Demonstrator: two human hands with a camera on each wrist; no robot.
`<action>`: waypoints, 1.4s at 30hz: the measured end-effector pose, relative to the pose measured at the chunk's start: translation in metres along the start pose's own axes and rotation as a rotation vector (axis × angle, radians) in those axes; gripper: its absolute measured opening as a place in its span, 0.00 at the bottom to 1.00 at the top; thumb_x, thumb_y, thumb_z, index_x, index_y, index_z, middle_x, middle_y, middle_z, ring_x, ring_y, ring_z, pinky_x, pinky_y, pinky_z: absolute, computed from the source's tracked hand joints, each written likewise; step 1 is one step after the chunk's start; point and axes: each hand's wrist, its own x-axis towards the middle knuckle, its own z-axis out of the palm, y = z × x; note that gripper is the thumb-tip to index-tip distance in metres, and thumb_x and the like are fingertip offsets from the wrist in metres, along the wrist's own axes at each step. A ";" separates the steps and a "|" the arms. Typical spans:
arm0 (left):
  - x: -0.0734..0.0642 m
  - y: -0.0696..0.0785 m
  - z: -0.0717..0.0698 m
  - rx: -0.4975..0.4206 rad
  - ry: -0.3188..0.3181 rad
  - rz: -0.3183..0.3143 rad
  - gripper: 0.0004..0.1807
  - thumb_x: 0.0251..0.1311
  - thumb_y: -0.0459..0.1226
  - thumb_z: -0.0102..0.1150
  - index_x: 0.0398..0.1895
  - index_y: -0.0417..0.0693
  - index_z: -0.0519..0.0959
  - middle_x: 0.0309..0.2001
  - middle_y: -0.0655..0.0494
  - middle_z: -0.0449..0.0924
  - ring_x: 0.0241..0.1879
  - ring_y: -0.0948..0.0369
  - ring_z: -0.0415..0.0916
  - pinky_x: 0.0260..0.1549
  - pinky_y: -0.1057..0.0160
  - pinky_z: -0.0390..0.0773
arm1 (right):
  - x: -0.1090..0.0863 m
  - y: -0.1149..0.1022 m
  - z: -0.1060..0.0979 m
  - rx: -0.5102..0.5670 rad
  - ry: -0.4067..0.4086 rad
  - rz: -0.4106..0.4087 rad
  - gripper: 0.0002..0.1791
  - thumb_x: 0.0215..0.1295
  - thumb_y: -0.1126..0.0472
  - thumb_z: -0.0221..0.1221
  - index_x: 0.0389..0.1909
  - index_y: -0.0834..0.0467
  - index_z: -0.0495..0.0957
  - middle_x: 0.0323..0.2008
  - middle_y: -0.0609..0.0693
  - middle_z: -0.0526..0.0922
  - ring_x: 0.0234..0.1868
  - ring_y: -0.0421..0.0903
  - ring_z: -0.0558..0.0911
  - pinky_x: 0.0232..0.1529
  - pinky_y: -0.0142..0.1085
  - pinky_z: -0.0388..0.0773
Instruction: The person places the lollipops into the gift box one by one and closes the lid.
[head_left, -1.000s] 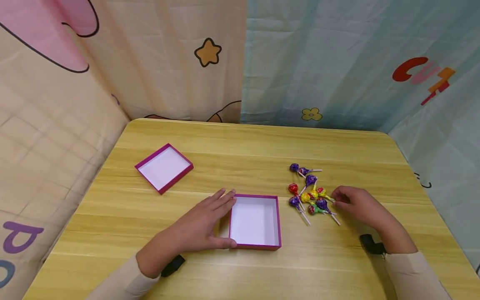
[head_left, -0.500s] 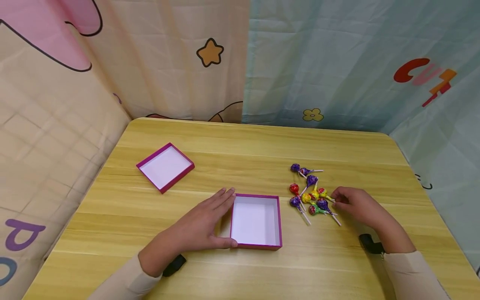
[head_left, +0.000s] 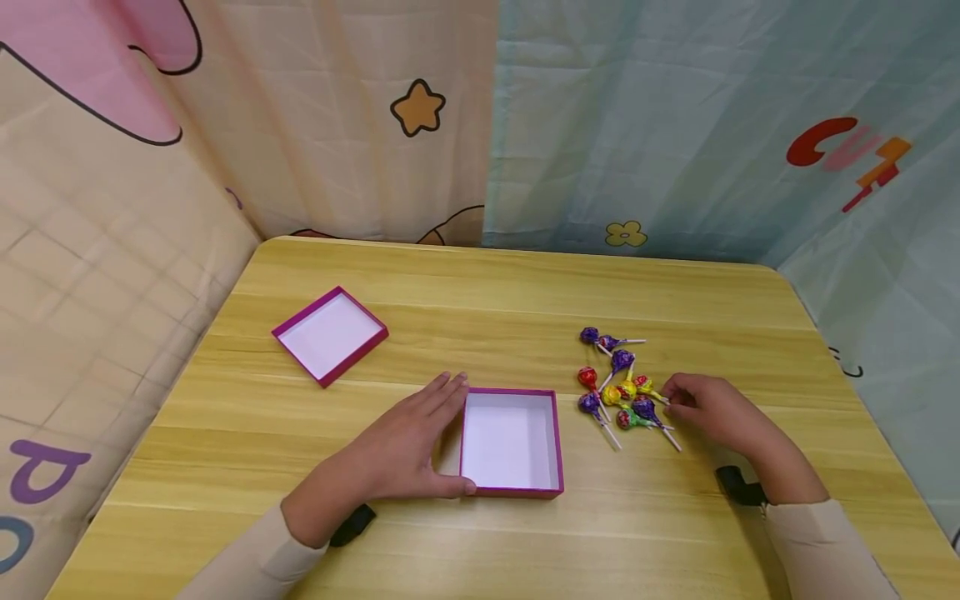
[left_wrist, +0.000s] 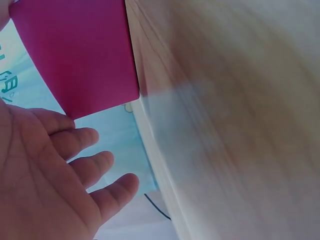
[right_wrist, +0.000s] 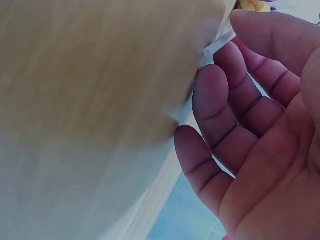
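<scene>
My left hand point(head_left: 405, 450) spans the left side of a square magenta box point(head_left: 559, 450) with a white inside, thumb at its near corner and fingertips at its far corner. In the left wrist view, the box's magenta side point(left_wrist: 85, 55) stands against the fingertips, the other fingers spread loosely. My right hand point(head_left: 720, 412) pinches the white stick of a yellow-and-red lollipop point(head_left: 643, 384) at the right edge of a lollipop pile. That stick point(right_wrist: 220, 44) shows between thumb and fingers in the right wrist view. Beside it lie a purple lollipop point(head_left: 645, 407) and a green one point(head_left: 624, 419).
The matching lid point(head_left: 352, 361) lies with its white inside up at the back left of the wooden table point(head_left: 480, 317). More lollipops, including a red one point(head_left: 587, 377) and a purple one point(head_left: 589, 335), lie between box and right hand. Printed curtains point(head_left: 637, 125) hang around the table.
The left hand's fingers shift slightly at the box's far corner. The right hand keeps its pinch on the lollipop stick; box, lid and lollipops stay where they were.
</scene>
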 end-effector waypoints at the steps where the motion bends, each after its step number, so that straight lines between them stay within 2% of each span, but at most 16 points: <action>1: 0.000 0.000 0.000 -0.007 0.000 -0.004 0.65 0.50 0.79 0.46 0.79 0.41 0.49 0.79 0.50 0.45 0.77 0.52 0.40 0.71 0.52 0.53 | 0.000 0.000 0.000 -0.001 0.002 -0.003 0.03 0.65 0.69 0.62 0.38 0.60 0.79 0.29 0.45 0.78 0.30 0.44 0.73 0.32 0.40 0.75; 3: -0.001 -0.001 0.000 -0.014 -0.008 -0.013 0.66 0.49 0.79 0.46 0.79 0.42 0.47 0.79 0.51 0.43 0.77 0.52 0.39 0.72 0.52 0.52 | 0.001 0.000 0.000 -0.004 0.004 -0.008 0.03 0.65 0.69 0.61 0.38 0.60 0.79 0.29 0.45 0.78 0.30 0.43 0.73 0.32 0.39 0.75; 10: 0.002 -0.002 -0.001 -0.015 -0.008 0.020 0.64 0.50 0.79 0.45 0.80 0.45 0.48 0.79 0.51 0.46 0.77 0.52 0.41 0.71 0.51 0.54 | 0.002 0.000 0.000 -0.022 0.006 -0.019 0.04 0.65 0.70 0.61 0.37 0.60 0.78 0.28 0.45 0.77 0.29 0.44 0.72 0.31 0.39 0.73; 20: 0.003 -0.001 -0.002 -0.047 -0.015 0.015 0.66 0.48 0.79 0.48 0.79 0.42 0.50 0.80 0.52 0.43 0.77 0.59 0.40 0.70 0.52 0.57 | 0.003 0.001 0.000 -0.025 0.004 -0.012 0.04 0.65 0.71 0.61 0.36 0.59 0.78 0.28 0.45 0.77 0.29 0.44 0.72 0.32 0.40 0.74; 25: 0.003 0.000 -0.003 -0.095 -0.035 -0.012 0.66 0.47 0.77 0.52 0.79 0.43 0.50 0.79 0.55 0.44 0.77 0.60 0.42 0.70 0.53 0.58 | 0.003 0.001 -0.001 -0.028 0.015 -0.024 0.04 0.65 0.71 0.60 0.36 0.60 0.78 0.28 0.45 0.77 0.29 0.44 0.72 0.32 0.40 0.73; 32: 0.004 0.000 -0.003 -0.130 -0.036 -0.032 0.65 0.46 0.74 0.60 0.79 0.44 0.50 0.79 0.53 0.47 0.76 0.58 0.46 0.70 0.54 0.59 | 0.001 0.003 -0.002 -0.035 0.045 -0.032 0.01 0.67 0.69 0.60 0.35 0.62 0.77 0.28 0.46 0.76 0.29 0.44 0.71 0.31 0.40 0.71; 42: 0.004 0.002 -0.003 -0.176 -0.048 -0.069 0.66 0.44 0.71 0.65 0.80 0.46 0.49 0.79 0.53 0.47 0.76 0.58 0.45 0.70 0.53 0.57 | -0.002 0.001 -0.006 -0.034 0.114 -0.019 0.02 0.68 0.69 0.59 0.38 0.64 0.78 0.29 0.48 0.77 0.30 0.47 0.72 0.31 0.40 0.71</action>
